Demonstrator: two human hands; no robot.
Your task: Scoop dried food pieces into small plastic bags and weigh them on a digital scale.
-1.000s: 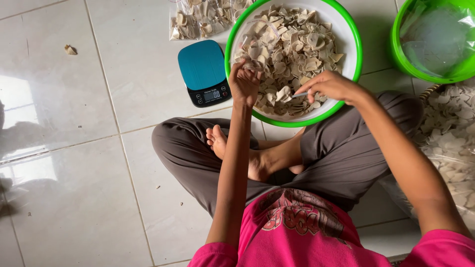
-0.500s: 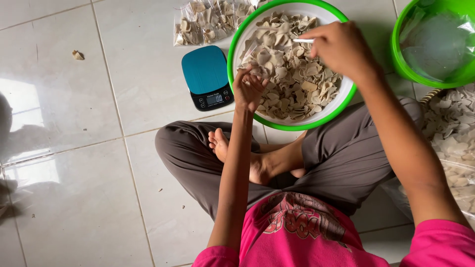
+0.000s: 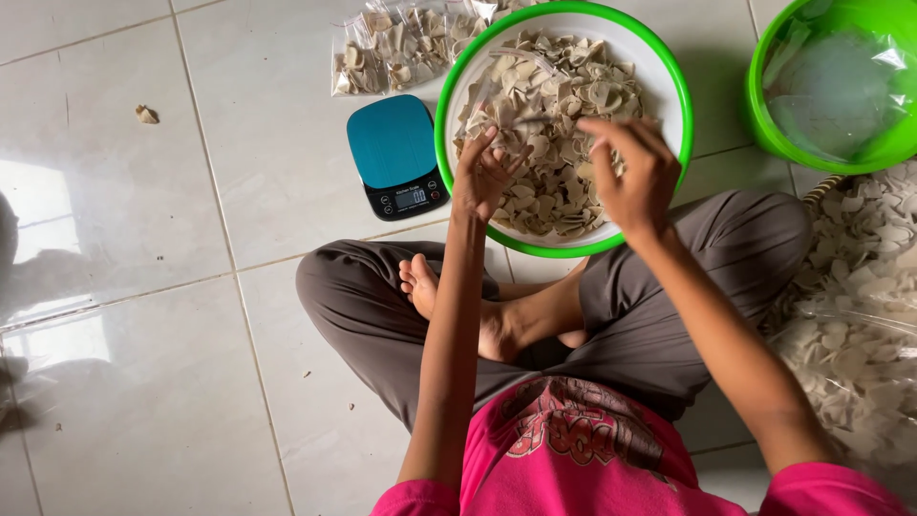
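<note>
A white basin with a green rim (image 3: 674, 86) stands on the tiled floor in front of my crossed legs, full of pale dry chips (image 3: 573, 91). A clear plastic bag (image 3: 504, 84) lies over the chips at the basin's left side. My left hand (image 3: 482, 174) grips the bag's mouth at the near edge. My right hand (image 3: 630, 177) hovers over the middle of the basin, its fingers pinched on the other side of the bag's mouth. The bag's far end blends into the chips.
A teal digital scale (image 3: 394, 153) sits left of the basin. Filled clear packets of chips (image 3: 401, 43) lie behind it. A green tub lined with plastic (image 3: 764, 105) is at the upper right; a big open sack of chips (image 3: 860, 325) lies by my right knee. A stray chip (image 3: 146, 114) lies far left.
My right hand went from the basin's near rim up to its far side, then drew back to the middle with the bag's edge. My left hand stayed at the left rim.
</note>
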